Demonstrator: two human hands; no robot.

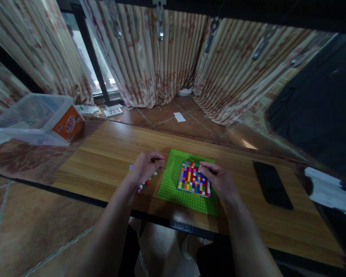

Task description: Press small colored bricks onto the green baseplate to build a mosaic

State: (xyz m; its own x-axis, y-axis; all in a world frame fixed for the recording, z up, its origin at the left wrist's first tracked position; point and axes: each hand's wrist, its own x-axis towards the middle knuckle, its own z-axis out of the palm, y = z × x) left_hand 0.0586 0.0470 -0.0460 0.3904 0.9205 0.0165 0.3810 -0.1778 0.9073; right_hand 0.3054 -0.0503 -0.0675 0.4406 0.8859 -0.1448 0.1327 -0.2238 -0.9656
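A green baseplate [170,181] lies on the wooden table, bearing a rectangular block of many-coloured toy bricks [192,179]. My right hand [217,179] rests at the right upper corner of the brick block, its fingertips pressed close on the top; whatever is between them is hidden. Left of the baseplate, my left hand [145,165] hovers with thumb and fingers curled together in a pinch. What it holds, if anything, is too small to tell. Beneath and beside it are several loose bricks [142,186], partly covered by the hand and wrist.
A black phone [272,184] lies at the table's right. Past the table's left end stands a clear plastic bin [37,115] with an orange label. White sheets [330,188] are at the far right, and striped curtains [175,57] hang behind the table [103,157].
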